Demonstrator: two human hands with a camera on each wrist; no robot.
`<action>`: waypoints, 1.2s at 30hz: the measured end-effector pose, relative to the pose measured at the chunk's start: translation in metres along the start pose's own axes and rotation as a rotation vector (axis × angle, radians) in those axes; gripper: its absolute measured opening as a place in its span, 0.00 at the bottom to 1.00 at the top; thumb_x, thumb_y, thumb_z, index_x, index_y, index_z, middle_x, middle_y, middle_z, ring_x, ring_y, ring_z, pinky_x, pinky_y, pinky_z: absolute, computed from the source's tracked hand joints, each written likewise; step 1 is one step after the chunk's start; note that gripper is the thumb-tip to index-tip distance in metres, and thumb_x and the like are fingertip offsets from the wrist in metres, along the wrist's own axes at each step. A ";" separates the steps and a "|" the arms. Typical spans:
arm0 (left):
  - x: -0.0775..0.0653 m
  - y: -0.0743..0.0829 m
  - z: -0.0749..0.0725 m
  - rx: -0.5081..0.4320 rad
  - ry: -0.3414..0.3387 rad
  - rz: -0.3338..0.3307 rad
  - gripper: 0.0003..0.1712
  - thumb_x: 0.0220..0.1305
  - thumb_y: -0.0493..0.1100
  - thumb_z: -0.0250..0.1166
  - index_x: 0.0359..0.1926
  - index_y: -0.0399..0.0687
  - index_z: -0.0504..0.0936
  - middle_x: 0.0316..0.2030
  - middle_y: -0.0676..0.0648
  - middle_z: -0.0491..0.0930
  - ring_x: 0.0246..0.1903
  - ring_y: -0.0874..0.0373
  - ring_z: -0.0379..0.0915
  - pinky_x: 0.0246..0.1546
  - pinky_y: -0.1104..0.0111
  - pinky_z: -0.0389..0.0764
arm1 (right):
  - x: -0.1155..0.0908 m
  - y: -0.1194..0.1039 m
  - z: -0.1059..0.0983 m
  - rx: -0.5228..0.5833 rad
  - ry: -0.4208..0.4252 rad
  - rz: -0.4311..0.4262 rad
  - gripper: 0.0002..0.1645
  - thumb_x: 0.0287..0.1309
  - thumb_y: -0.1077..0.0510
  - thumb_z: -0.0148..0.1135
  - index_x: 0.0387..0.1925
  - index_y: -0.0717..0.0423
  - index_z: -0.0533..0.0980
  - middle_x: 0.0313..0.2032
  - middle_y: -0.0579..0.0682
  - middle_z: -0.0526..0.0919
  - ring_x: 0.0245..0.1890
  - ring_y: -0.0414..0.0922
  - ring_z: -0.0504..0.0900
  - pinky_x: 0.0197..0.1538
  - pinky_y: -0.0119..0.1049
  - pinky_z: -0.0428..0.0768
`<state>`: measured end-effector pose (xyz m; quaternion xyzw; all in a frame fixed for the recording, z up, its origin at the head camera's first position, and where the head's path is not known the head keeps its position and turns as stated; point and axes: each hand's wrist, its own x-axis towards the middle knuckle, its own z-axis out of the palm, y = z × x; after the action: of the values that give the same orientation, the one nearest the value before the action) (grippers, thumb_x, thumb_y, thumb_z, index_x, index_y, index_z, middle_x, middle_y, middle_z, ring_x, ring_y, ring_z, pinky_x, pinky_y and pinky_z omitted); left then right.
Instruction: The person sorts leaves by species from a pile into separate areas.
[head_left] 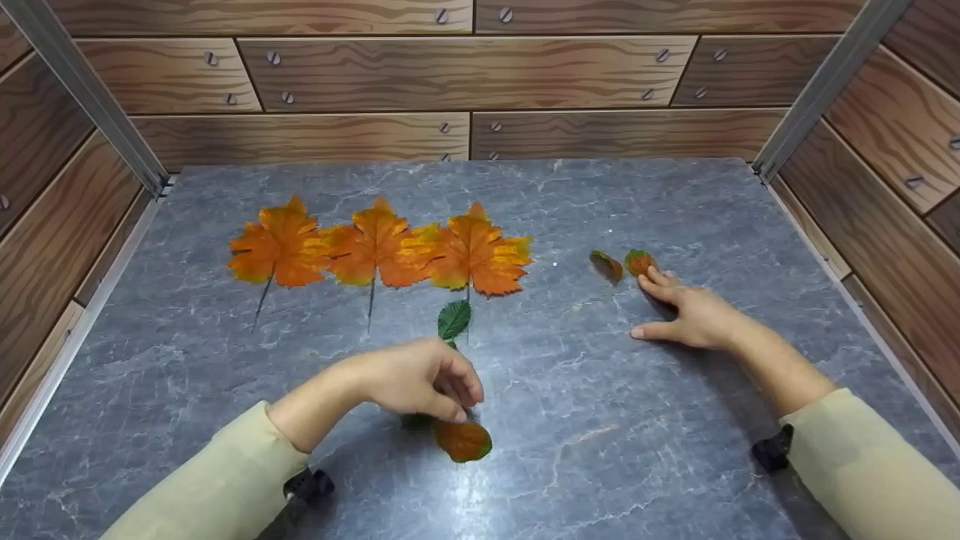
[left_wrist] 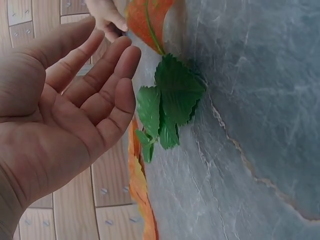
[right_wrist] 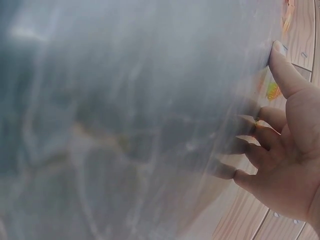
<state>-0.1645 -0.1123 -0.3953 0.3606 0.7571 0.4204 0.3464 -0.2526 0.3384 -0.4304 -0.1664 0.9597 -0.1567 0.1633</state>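
Note:
My left hand (head_left: 424,379) hovers loosely curled over a leaf sprig near the middle of the table. Nothing sits between its fingers in the left wrist view. The sprig shows green leaves (left_wrist: 177,90) and one rounded orange leaf with a green edge (head_left: 463,441); my hand partly covers it in the head view. At the right, my right hand (head_left: 694,315) has its fingers spread, with fingertips at a small orange-green leaf (head_left: 639,262). Just left of that leaf lies a curled brownish leaf (head_left: 606,266). In the right wrist view, the leaf under the fingers is mostly hidden.
Three orange maple leaves with dark stems form a row at the back left: left leaf (head_left: 276,247), middle leaf (head_left: 377,247), right leaf (head_left: 476,251). The grey marbled table (head_left: 570,480) is bounded by wood-patterned walls (head_left: 465,71) and metal posts (head_left: 832,90).

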 end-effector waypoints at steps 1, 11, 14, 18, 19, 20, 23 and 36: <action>0.001 0.000 0.001 0.008 -0.010 -0.002 0.12 0.70 0.32 0.71 0.52 0.35 0.88 0.48 0.39 0.89 0.48 0.57 0.86 0.51 0.68 0.84 | 0.000 0.000 0.000 -0.001 0.000 -0.001 0.66 0.61 0.24 0.66 0.84 0.58 0.54 0.83 0.62 0.45 0.80 0.71 0.44 0.74 0.74 0.46; 0.004 0.002 0.003 0.043 -0.064 -0.030 0.12 0.69 0.32 0.71 0.52 0.38 0.88 0.48 0.45 0.89 0.48 0.59 0.85 0.51 0.70 0.83 | 0.000 0.002 0.000 0.008 -0.002 0.002 0.66 0.61 0.24 0.67 0.84 0.58 0.54 0.83 0.63 0.45 0.80 0.71 0.43 0.75 0.74 0.46; 0.004 0.001 0.003 0.045 -0.065 -0.038 0.12 0.69 0.32 0.71 0.52 0.38 0.89 0.47 0.47 0.89 0.48 0.59 0.85 0.51 0.71 0.83 | 0.000 0.002 0.000 0.006 -0.003 -0.001 0.65 0.62 0.25 0.67 0.84 0.59 0.54 0.83 0.64 0.45 0.80 0.71 0.44 0.74 0.74 0.46; 0.005 -0.001 0.005 0.061 -0.065 -0.055 0.11 0.69 0.32 0.72 0.51 0.40 0.89 0.45 0.49 0.89 0.46 0.63 0.85 0.50 0.71 0.83 | 0.000 0.001 0.000 -0.002 0.000 -0.010 0.65 0.63 0.25 0.67 0.83 0.59 0.54 0.83 0.65 0.46 0.80 0.72 0.44 0.74 0.75 0.47; 0.005 -0.001 0.006 0.066 -0.066 -0.060 0.11 0.68 0.32 0.72 0.51 0.41 0.89 0.45 0.49 0.89 0.46 0.63 0.85 0.50 0.71 0.83 | 0.001 0.000 0.000 -0.003 -0.001 -0.011 0.65 0.63 0.25 0.67 0.83 0.59 0.54 0.83 0.65 0.45 0.80 0.71 0.44 0.74 0.74 0.47; 0.005 -0.002 0.006 0.069 -0.067 -0.063 0.11 0.68 0.31 0.72 0.51 0.41 0.89 0.44 0.50 0.89 0.45 0.63 0.84 0.49 0.71 0.83 | 0.001 0.000 0.000 -0.005 -0.002 -0.012 0.65 0.63 0.25 0.67 0.83 0.59 0.54 0.83 0.64 0.45 0.80 0.71 0.44 0.74 0.74 0.47; 0.005 -0.002 0.008 0.094 -0.063 -0.075 0.12 0.68 0.31 0.72 0.50 0.44 0.90 0.41 0.52 0.89 0.43 0.65 0.84 0.48 0.71 0.83 | 0.001 0.000 0.001 -0.008 -0.004 -0.011 0.65 0.62 0.25 0.66 0.84 0.58 0.54 0.83 0.64 0.45 0.80 0.71 0.44 0.74 0.74 0.47; 0.009 0.004 0.005 0.042 -0.017 -0.009 0.11 0.68 0.26 0.68 0.45 0.41 0.90 0.38 0.51 0.88 0.38 0.66 0.81 0.41 0.72 0.81 | 0.000 0.003 0.000 0.015 -0.010 -0.003 0.65 0.62 0.25 0.67 0.84 0.58 0.53 0.83 0.63 0.45 0.81 0.70 0.43 0.75 0.72 0.47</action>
<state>-0.1646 -0.1012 -0.3961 0.3680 0.7644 0.3999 0.3469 -0.2536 0.3407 -0.4317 -0.1674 0.9574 -0.1635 0.1693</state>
